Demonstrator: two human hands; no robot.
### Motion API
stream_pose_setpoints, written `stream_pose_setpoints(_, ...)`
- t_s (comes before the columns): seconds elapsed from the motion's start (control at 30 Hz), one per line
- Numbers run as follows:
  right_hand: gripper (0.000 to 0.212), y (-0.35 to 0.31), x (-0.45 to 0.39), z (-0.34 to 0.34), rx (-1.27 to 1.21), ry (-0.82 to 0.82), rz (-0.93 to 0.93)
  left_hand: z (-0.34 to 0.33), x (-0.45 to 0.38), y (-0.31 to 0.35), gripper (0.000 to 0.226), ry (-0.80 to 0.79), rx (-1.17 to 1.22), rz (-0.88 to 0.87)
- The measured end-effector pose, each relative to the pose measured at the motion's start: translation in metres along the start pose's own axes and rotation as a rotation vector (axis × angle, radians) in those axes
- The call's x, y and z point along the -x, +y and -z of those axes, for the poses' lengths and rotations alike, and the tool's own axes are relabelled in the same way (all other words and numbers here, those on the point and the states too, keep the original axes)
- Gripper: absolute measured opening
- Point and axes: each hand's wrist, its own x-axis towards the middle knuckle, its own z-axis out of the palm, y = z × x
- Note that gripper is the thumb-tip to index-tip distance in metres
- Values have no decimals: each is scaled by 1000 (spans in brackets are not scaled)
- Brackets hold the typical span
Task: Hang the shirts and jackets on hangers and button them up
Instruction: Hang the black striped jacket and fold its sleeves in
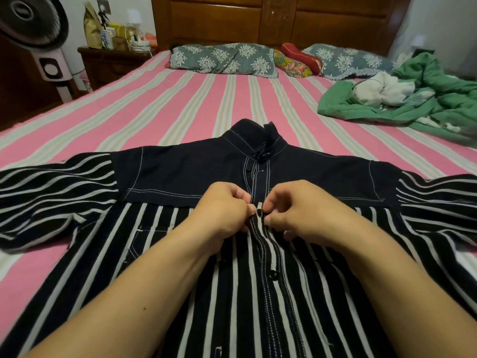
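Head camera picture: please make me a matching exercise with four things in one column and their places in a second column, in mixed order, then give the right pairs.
Things:
1. shirt
2. green blanket
3. fan
4. pillows

Places:
A. far end of the bed, by the headboard
B. off the bed, far left
C. spread flat on the bed under both hands
D. bunched on the right side of the bed

Pairs: 1-C, 2-D, 3-B, 4-A

The left hand and right hand pinch the shirt's front strip at a button.
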Motion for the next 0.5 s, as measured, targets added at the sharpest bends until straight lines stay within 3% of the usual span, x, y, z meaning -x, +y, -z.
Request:
stream_pose_setpoints(0.13,20,3,-3,-6,207,74,173,-3,-4,-4,18,27,-1,-16)
stream_pose_setpoints(0.27,14,1,-4,-12,414,180,214,-2,-7,-8,20,16,-29,-37)
stream_pose_setpoints(0.43,15,-1,-5,-18,451,177,83,1,-9,-9,20,-27,-27,-46)
stream_pose_setpoints(0.5,14,0,-4,-18,344,148,26,-2,-4,-7,22,7,-192,-123)
